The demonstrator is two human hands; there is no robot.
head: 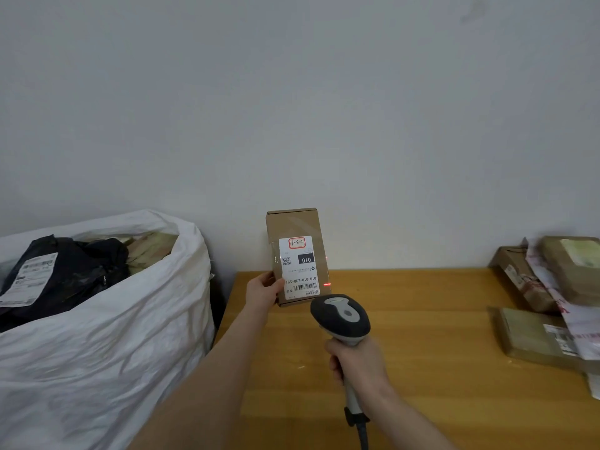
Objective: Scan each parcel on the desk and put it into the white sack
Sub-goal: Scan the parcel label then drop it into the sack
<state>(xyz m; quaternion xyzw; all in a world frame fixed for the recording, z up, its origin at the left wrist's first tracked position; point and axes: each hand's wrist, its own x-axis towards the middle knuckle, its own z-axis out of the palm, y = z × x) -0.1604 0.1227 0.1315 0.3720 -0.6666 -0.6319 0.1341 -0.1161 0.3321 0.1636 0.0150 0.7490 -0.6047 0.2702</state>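
Note:
My left hand (263, 292) grips a small brown cardboard parcel (293, 225) by its lower left edge and holds it upright above the desk, white label facing me. My right hand (357, 365) grips the handle of a grey and black barcode scanner (340, 316), whose head points at the label. A red scan line shows at the label's lower right edge. The white sack (107, 345) stands open to the left of the desk, with a black bagged parcel (65, 271) and brown parcels inside.
The wooden desk (422, 368) runs along a plain wall. At its right end lie several brown parcels (532, 336) and a white mailer bag (578, 323). The scanner's cable hangs off the front edge.

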